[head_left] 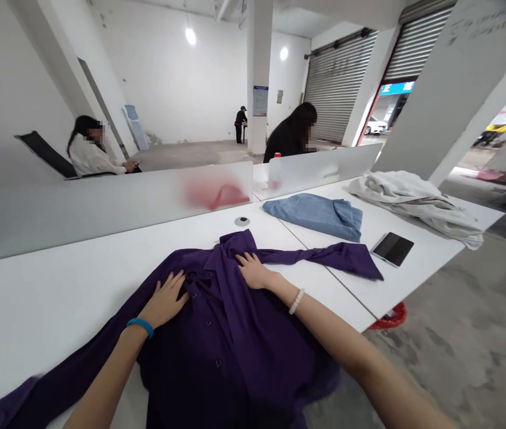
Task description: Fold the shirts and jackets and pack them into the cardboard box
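A dark purple button-up shirt (253, 333) lies front side up across the white desk (114, 262), its lower part hanging over the near edge. One sleeve stretches to the lower left, the other out to the right, slightly twisted. My left hand (164, 301), with a blue band at the wrist, rests flat on the shirt's upper left front, fingers spread. On the upper right front, just below the collar, lies my right hand (253, 271), fingers apart, a pale beaded bracelet on its wrist. Several buttons show down the front between my hands.
Folded blue jeans (315, 214), a dark-screened tablet (393, 248) and a pale grey garment (414, 199) lie on the right. Frosted dividers (123, 199) line the desk's back. Two people sit beyond; another stands farther off. A red-rimmed bin (391, 317) stands below the right edge.
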The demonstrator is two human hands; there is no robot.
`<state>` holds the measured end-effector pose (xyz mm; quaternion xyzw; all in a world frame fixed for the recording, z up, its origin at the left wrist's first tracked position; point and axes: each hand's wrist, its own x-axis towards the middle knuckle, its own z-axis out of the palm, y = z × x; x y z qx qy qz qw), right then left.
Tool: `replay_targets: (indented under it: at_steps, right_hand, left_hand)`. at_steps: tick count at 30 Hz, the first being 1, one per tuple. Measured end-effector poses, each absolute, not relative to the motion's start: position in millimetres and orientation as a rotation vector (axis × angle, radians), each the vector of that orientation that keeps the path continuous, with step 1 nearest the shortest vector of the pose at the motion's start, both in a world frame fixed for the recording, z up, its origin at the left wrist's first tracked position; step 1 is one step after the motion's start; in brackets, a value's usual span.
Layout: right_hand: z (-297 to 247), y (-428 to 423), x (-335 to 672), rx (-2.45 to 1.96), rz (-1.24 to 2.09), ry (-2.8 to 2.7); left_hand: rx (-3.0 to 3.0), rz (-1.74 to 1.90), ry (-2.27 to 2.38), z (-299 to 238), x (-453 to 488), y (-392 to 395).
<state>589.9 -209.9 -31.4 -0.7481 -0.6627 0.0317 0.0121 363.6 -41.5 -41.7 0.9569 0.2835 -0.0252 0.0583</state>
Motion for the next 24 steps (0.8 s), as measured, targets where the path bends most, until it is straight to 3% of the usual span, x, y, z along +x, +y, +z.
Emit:
replay_targets:
  at_steps: [8,17,24]
  right_hand:
    - [-44,-141,613,-2.337,-0.043,-1.858]
    - [-41,-154,627,-2.430,-0.165,-1.398]
    - [-3,-168,638,-2.378,-0.365,-1.188]
  left_hand:
    - [2.944,0.291,1.123,-49,403,-20]
    - [2.895,0.522,0.744,-41,389,-26]
    - [2.905,0.651,0.676,-14,395,-48]
